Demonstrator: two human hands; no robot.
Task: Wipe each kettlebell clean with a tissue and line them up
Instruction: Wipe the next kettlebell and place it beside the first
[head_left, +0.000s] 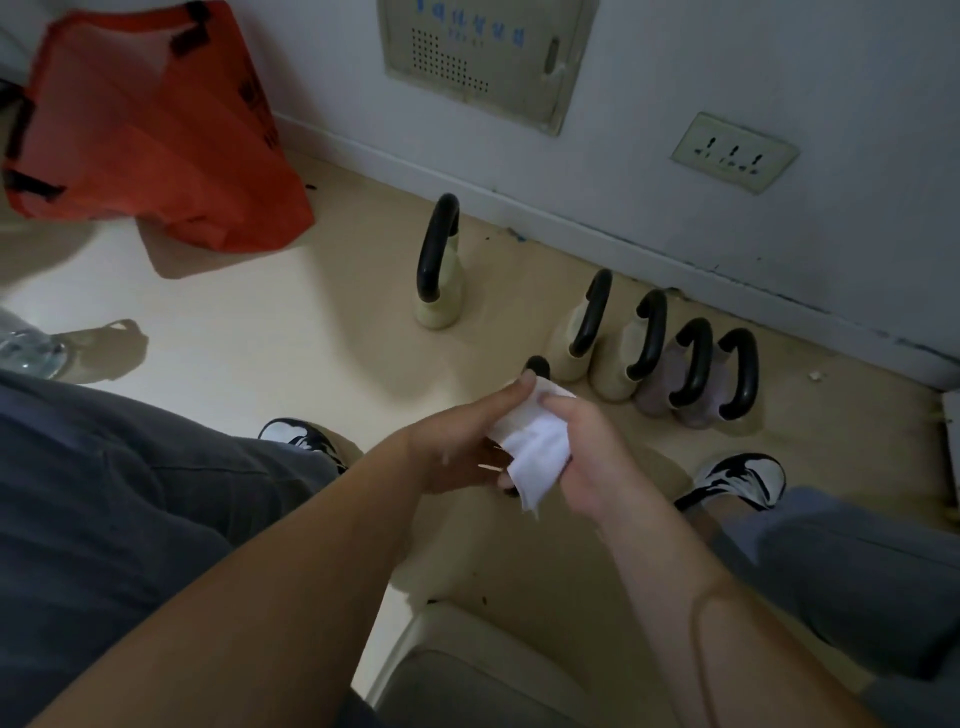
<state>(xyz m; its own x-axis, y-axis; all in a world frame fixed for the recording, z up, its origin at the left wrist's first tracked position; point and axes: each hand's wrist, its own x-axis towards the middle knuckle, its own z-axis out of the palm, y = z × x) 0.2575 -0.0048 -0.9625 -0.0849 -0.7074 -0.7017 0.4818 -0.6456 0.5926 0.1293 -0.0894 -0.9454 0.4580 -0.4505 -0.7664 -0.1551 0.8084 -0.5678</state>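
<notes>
Low between the shoes, the left hand (457, 452) and right hand (592, 457) pinch a white paper tissue (535, 441), fingers curled, over a mostly hidden black-handled kettlebell (537, 365). Wiping looks under way. Next, it should join the row of four kettlebells (621, 371) at right, while a cream kettlebell (439, 306) waits far left.

— What's round you, wall-wise?
— You're facing a scuffed pale grey wall (675, 78) w/ a white skirting board (395, 166). Cream panel w/ vent holes (483, 57) up top, cream three-socket outlet plate (734, 152) to its right.
— Floor?
— Smooth beige floor (260, 322), w/ a crumpled orange fabric bag (150, 130) at your far left.
</notes>
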